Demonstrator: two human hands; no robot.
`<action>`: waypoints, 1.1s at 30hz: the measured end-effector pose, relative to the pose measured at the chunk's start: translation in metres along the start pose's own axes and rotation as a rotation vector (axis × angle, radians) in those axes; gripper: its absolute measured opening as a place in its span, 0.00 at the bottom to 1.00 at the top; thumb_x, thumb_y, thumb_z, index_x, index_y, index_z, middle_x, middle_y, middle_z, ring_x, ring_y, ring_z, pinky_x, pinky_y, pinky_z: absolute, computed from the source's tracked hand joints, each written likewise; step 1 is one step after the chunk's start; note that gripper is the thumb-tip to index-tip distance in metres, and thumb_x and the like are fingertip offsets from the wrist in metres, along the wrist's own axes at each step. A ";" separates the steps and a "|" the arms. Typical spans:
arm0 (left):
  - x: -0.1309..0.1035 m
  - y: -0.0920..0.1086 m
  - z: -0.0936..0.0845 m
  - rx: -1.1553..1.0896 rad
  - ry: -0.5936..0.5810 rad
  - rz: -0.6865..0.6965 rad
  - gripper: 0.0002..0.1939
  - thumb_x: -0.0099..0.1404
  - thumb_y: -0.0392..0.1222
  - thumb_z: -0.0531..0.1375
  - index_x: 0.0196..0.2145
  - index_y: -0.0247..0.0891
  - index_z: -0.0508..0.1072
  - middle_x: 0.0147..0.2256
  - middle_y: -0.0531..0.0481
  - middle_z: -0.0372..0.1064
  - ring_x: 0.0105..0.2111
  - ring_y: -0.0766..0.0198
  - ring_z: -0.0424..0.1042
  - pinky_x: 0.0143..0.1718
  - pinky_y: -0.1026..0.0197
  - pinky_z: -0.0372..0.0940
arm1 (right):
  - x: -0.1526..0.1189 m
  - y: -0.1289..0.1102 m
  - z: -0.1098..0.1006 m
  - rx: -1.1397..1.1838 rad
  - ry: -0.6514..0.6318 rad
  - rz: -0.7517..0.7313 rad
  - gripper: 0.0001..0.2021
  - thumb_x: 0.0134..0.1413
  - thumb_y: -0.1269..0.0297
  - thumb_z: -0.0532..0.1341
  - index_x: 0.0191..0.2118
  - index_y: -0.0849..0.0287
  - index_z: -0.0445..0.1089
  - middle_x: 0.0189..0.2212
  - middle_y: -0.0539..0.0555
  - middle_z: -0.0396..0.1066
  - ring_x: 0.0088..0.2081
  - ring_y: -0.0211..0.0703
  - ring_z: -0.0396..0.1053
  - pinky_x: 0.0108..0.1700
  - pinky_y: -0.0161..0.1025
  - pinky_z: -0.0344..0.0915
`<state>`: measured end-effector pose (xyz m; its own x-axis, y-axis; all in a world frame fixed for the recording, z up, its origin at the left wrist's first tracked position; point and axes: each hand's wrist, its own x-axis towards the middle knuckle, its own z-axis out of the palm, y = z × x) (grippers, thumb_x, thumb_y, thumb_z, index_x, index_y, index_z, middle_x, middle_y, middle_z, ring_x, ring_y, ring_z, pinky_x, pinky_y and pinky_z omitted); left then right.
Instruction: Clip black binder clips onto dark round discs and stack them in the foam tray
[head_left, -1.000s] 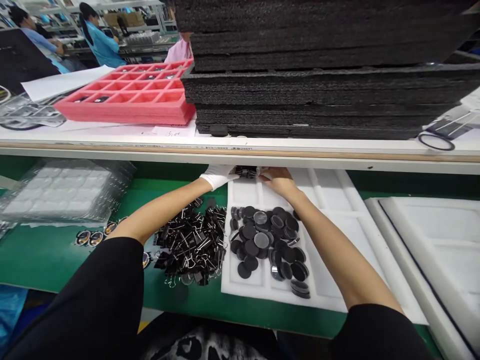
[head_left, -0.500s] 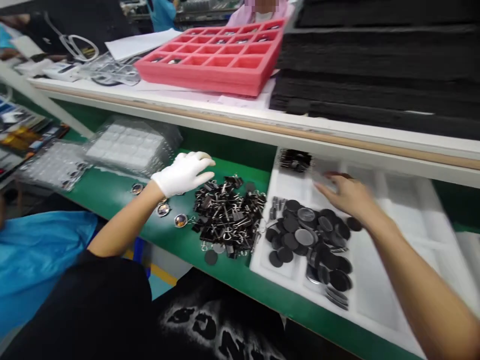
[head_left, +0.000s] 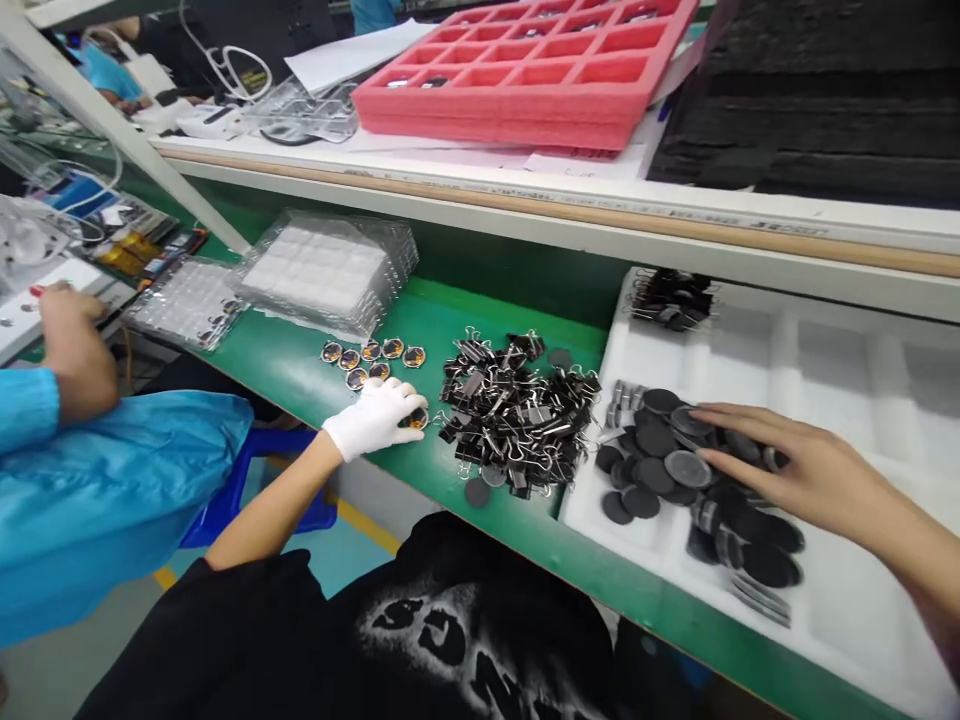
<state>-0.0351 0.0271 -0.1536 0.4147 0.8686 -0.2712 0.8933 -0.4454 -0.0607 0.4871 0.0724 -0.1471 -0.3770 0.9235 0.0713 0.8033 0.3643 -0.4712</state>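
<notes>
My left hand (head_left: 377,418), in a white glove, is low over the green bench. Its thumb and fingers close around a small round metal-rimmed piece (head_left: 420,418) with a dark and orange face. Several matching round pieces (head_left: 370,350) lie just behind it. To its right spreads a heap of black binder clips (head_left: 517,415). My bare right hand (head_left: 795,462) reaches into a pile of black round discs (head_left: 656,440) in the white tray (head_left: 832,610). Its thumb and forefinger are apart, tips touching discs; whether it grips one is unclear.
More binder clips (head_left: 671,298) fill the tray's back left compartment. Stacked clear plastic trays (head_left: 322,275) stand at the back left. Overhead, a shelf edge (head_left: 525,205) bears a red foam tray (head_left: 495,115) and black foam (head_left: 825,100). A co-worker's blue sleeve (head_left: 135,480) is close on the left.
My left hand has come down from above the bench onto a round piece. My right hand has moved from beside the tray's back clips toward me, onto the discs. The view has shifted.
</notes>
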 end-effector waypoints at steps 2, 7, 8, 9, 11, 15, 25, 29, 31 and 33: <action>0.003 0.000 0.003 0.026 0.018 0.028 0.21 0.68 0.57 0.60 0.49 0.39 0.75 0.45 0.38 0.73 0.49 0.45 0.69 0.52 0.45 0.57 | -0.001 -0.006 0.001 0.091 0.028 0.044 0.14 0.59 0.50 0.64 0.49 0.43 0.77 0.53 0.59 0.78 0.54 0.61 0.76 0.58 0.54 0.70; 0.008 -0.004 0.012 -0.045 0.111 0.095 0.19 0.70 0.50 0.57 0.52 0.35 0.72 0.48 0.37 0.71 0.43 0.50 0.74 0.48 0.49 0.66 | 0.002 -0.017 0.009 0.285 0.219 0.104 0.22 0.49 0.49 0.71 0.48 0.54 0.77 0.47 0.59 0.79 0.50 0.57 0.77 0.56 0.54 0.72; 0.008 -0.005 0.016 -0.096 0.138 0.099 0.19 0.71 0.49 0.56 0.53 0.35 0.72 0.49 0.37 0.70 0.42 0.52 0.74 0.47 0.50 0.67 | 0.003 -0.016 0.011 0.312 0.228 0.119 0.22 0.50 0.50 0.71 0.48 0.55 0.77 0.46 0.58 0.78 0.48 0.55 0.77 0.55 0.54 0.72; 0.008 -0.005 0.021 -0.157 0.169 0.101 0.19 0.72 0.49 0.55 0.53 0.35 0.72 0.50 0.37 0.70 0.41 0.53 0.75 0.47 0.52 0.69 | 0.004 -0.016 0.013 0.346 0.229 0.138 0.21 0.50 0.50 0.71 0.48 0.55 0.78 0.45 0.58 0.78 0.47 0.54 0.77 0.54 0.54 0.73; 0.005 -0.004 0.030 -0.296 0.232 0.103 0.17 0.73 0.48 0.53 0.52 0.37 0.73 0.49 0.39 0.72 0.44 0.55 0.76 0.50 0.54 0.70 | 0.005 -0.015 0.016 0.440 0.264 0.200 0.19 0.49 0.50 0.71 0.44 0.56 0.79 0.43 0.59 0.78 0.43 0.52 0.78 0.52 0.53 0.74; -0.004 0.016 0.032 -0.569 0.472 -0.146 0.18 0.71 0.52 0.57 0.50 0.39 0.76 0.43 0.45 0.78 0.41 0.57 0.78 0.48 0.55 0.72 | -0.003 -0.034 0.016 0.679 0.445 0.317 0.18 0.45 0.54 0.75 0.41 0.56 0.79 0.43 0.58 0.79 0.41 0.49 0.78 0.50 0.51 0.76; 0.025 0.167 -0.063 -1.440 0.630 -0.174 0.17 0.68 0.51 0.63 0.49 0.39 0.79 0.37 0.49 0.80 0.23 0.69 0.76 0.25 0.66 0.73 | -0.039 -0.190 0.046 1.093 0.322 0.000 0.12 0.57 0.68 0.70 0.46 0.49 0.79 0.40 0.53 0.73 0.40 0.41 0.75 0.42 0.39 0.79; 0.036 0.184 -0.067 -1.435 0.603 -0.001 0.17 0.74 0.49 0.57 0.52 0.38 0.78 0.41 0.47 0.80 0.25 0.70 0.76 0.28 0.66 0.75 | -0.032 -0.188 0.067 1.054 0.492 0.108 0.16 0.54 0.68 0.71 0.49 0.49 0.75 0.37 0.50 0.70 0.35 0.37 0.71 0.41 0.37 0.76; 0.036 0.187 -0.063 -1.324 0.592 0.111 0.19 0.76 0.48 0.53 0.56 0.38 0.75 0.45 0.45 0.80 0.30 0.67 0.79 0.34 0.64 0.76 | -0.031 -0.180 0.070 1.017 0.501 0.133 0.16 0.56 0.67 0.70 0.50 0.49 0.74 0.39 0.51 0.69 0.35 0.37 0.70 0.40 0.36 0.75; 0.034 0.190 -0.058 -1.114 0.607 0.238 0.20 0.76 0.46 0.53 0.61 0.38 0.71 0.51 0.42 0.78 0.41 0.62 0.81 0.43 0.60 0.77 | -0.036 -0.172 0.072 1.013 0.450 0.101 0.14 0.59 0.66 0.68 0.51 0.48 0.75 0.43 0.53 0.70 0.40 0.39 0.72 0.40 0.36 0.75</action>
<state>0.1586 -0.0159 -0.1186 0.3321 0.8832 0.3310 0.3278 -0.4371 0.8375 0.3289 -0.0321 -0.1321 0.0356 0.9776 0.2073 -0.0040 0.2076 -0.9782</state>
